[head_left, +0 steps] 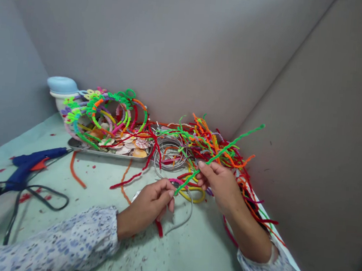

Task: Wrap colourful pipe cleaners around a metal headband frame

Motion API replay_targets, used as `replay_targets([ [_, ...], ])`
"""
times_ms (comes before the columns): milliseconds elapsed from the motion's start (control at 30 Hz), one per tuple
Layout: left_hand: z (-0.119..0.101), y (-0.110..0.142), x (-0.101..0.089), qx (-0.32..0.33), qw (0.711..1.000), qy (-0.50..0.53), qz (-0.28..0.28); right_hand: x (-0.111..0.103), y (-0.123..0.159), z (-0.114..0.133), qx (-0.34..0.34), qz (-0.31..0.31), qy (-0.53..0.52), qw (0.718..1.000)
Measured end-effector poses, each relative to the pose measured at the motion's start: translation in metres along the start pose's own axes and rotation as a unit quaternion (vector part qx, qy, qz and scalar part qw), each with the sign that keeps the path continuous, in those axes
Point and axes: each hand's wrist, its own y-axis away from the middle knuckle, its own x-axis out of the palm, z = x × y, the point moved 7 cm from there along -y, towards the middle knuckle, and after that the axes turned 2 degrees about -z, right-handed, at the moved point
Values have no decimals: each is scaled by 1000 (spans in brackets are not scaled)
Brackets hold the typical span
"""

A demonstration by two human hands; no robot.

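Two bare hands hold a green pipe cleaner (229,147) slantwise above a pale green bench (187,259), the strand otherwise free of any other piece. The left hand (154,198) pinches its lower end between thumb and forefinger; the right hand (219,183) pinches it partway up, remaining fingers curled beneath, while the far tip rises toward the wall. Finished-looking work stands at the back left, where a cluster of wrapped, multicoloured hoops (145,119), several topped with looped flower shapes, leans over a metal tray (110,155) of seashells (140,153). By comparison, the strand in hand appears to be at an early stage: it runs nearly straight, with no closed loop or petal formed, and whether it is one stem or two twisted together cannot be told. Plenty of material lies unworked, including a tangled heap of pipe cleaners (204,140) in orange, red and green behind the right hand, and a coil of grey wire (167,167) beside the tray. A blue glue gun (22,170) lies at left, untouched by either hand, and a blue-lidded container (62,87) stands behind the hoops.
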Motion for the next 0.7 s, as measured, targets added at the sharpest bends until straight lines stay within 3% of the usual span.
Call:
replay_targets([
  [167,-2,-2,-5,19,997,-72,-25,3,3,2,-20,-3,29,999],
  [300,-4,-6,-18,10,994,-76,-83,5,10,10,-65,-10,50,997],
  [467,-3,-12,-31,-23,991,7,-133,2,26,24,-161,-78,126,976],
  [700,-9,-15,-39,-5,972,146,-186,7,38,17,-188,-129,122,966],
])
